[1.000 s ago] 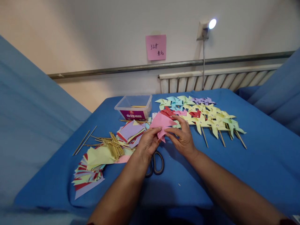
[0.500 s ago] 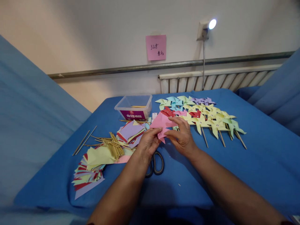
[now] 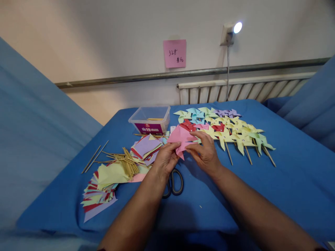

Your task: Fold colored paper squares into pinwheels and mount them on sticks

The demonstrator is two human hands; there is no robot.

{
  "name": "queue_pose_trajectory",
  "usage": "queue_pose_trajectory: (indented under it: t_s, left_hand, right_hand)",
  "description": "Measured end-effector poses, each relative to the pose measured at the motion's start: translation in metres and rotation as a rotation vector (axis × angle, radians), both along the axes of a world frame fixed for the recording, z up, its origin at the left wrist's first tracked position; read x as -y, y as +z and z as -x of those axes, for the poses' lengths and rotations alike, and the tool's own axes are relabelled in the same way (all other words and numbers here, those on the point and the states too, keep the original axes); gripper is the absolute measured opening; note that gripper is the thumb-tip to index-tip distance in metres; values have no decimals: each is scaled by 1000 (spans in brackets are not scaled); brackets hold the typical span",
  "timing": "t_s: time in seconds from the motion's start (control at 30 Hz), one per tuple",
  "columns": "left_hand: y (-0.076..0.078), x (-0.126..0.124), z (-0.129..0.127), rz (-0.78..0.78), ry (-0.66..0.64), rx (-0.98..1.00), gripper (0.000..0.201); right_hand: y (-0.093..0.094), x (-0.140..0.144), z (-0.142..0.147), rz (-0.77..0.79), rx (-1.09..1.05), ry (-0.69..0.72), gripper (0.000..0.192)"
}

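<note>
Overhead, pink wall note (image 3: 174, 53) "32"; both hands (image 3: 165, 158) pinched on pink paper (image 3: 180, 138).

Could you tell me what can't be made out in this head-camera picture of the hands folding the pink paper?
- Scissors: blades hidden under the left hand and forearm; only the handles show.
- Pink paper: its lower folds are covered by the fingers of both hands, the right hand included.
- Pink note on the wall: writing too small to read.
- Plastic box: label blurred.
</note>
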State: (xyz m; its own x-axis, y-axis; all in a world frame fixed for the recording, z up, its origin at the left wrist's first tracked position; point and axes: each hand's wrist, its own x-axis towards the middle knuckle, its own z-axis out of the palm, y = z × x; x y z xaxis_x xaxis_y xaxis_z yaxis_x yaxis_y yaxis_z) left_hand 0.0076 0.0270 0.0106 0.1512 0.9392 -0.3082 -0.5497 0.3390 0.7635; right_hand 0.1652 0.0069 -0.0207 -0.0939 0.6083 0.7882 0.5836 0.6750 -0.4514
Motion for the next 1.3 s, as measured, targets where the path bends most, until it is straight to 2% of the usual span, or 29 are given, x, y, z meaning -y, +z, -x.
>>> queue_pose_trajectory:
  t_s: [0.17, 0.4, 0.63, 1.3]
  left_hand:
    - [-1, 3, -3, -37, -9, -32, 21]
    - [-2, 6, -6, -79, -63, -41, 16]
    - [-2, 5, -5, -55, -1, -50, 21]
    - [4, 9, -9, -67, -75, -62, 17]
  right_hand:
    - [0, 3, 7, 86, -112, 27, 3]
    - [0, 5, 10, 214, -266, 26, 12]
    - [1, 7, 10, 186, -245, 28, 9]
    - [0, 3, 7, 244, -275, -50, 12]
